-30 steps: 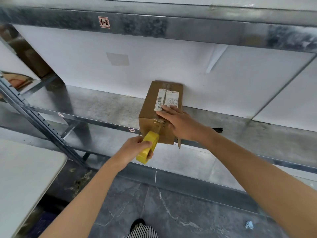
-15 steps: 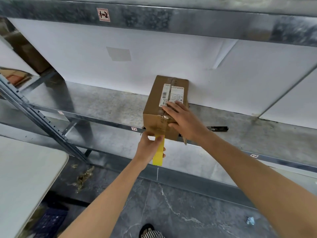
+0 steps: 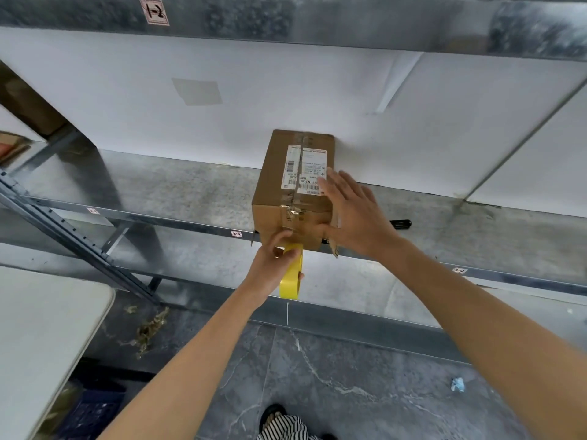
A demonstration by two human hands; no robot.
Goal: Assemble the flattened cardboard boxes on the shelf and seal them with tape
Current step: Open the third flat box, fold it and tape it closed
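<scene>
A brown cardboard box (image 3: 279, 173) with a white shipping label stands upright on the metal shelf (image 3: 178, 198), its near end sticking out over the shelf's front edge. My left hand (image 3: 270, 268) grips a yellow roll of tape (image 3: 290, 274) just below the box's front face. My right hand (image 3: 352, 214) lies with straight, spread fingers against the box's right top edge and front corner. A loose flap hangs down at the box's lower right corner.
A black marker (image 3: 401, 223) lies on the shelf right of the box. A white board backs the shelf. A pale table (image 3: 41, 338) stands at lower left. Grey stone floor below, with a crumpled scrap (image 3: 457, 384) and debris (image 3: 149, 328).
My left hand has brought the tape roll up from below to the box's front face. My right hand has slid from the top seam towards the right side, fingers spreading.
</scene>
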